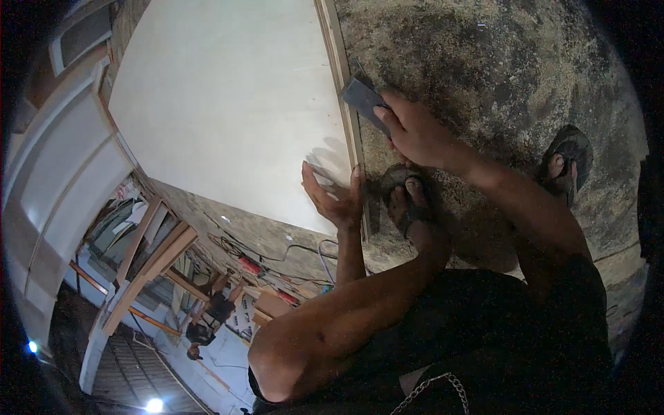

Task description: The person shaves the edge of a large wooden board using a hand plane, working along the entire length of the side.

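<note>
Head view: grey oblong block (364, 102) beside smooth, wood-edged panel (228, 104).

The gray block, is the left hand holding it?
No, the right hand grips the gray block, while the left hand is by the white panel.

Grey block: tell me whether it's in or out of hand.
In: the right hand grips the block near one end.

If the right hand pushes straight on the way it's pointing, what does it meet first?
Likely the wooden edge of the pale panel: the grey block in the right hand leads, its tip right by that edge. Whether they already touch is unclear.
</note>
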`<state>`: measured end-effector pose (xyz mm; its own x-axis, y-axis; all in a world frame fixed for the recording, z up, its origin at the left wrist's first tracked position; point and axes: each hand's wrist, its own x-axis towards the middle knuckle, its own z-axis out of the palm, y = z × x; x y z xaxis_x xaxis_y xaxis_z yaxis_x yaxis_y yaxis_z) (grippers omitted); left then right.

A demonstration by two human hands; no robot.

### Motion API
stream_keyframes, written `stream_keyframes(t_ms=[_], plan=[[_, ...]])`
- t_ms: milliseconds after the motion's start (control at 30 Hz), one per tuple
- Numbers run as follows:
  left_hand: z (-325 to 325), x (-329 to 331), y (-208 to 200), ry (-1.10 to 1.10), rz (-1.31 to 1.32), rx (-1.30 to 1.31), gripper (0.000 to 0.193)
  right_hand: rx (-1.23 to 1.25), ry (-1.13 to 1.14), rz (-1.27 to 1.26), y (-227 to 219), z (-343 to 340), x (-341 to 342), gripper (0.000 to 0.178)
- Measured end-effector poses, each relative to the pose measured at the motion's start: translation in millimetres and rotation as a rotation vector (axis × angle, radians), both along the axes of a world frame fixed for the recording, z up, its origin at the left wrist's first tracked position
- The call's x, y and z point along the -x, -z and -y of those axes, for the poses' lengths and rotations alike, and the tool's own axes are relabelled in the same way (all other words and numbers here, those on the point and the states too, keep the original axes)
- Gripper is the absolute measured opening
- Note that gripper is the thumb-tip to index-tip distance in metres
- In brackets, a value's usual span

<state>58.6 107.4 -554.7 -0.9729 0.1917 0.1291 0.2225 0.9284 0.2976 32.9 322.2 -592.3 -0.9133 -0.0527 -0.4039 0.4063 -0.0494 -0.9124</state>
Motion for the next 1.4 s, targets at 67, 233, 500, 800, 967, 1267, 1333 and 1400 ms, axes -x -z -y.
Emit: stream_keyframes(t_ms=[67,233,500,800,967,1267,1333,1400], plan=[[1.7,1.4,0.3,0.007,-0.009,0.006,0.084,0.044,0.02,-0.006,-7.3,1.7,-0.1,0.028],[0.5,1.3,0.5,-0.013,-0.005,-0.005,0.083,0.099,-0.002,0.007,-7.8,2.0,-3.5,0.028],[73.2,-0.7,4.4,-0.113,-0.198,-0.085,0.077,0.009,-0.003,-0.102,6.1,11.4,4.1,0.032],[166.2,-31.3,26.0,-1.099,0.165,-0.797,0.073,-0.007,-0.286,0.05,2.6,-19.7,24.6,0.033],[160.9,-35.6,33.8,-1.142,0.118,-0.873,0.077,-0.044,-0.408,0.018,1.3,-36.5,37.0,0.031],[282.3,-56.1,46.0,-0.96,0.113,-0.821,0.077,-0.163,-0.485,-0.212,6.8,-20.5,66.3,0.031],[227.0,-56.8,59.7,-1.022,0.222,-0.976,0.074,-0.171,-0.504,-0.047,7.2,-30.4,52.4,0.029],[192.0,-49.6,53.9,-1.07,0.269,-1.124,0.072,-0.157,-0.522,0.061,2.5,-34.5,44.1,0.028]])
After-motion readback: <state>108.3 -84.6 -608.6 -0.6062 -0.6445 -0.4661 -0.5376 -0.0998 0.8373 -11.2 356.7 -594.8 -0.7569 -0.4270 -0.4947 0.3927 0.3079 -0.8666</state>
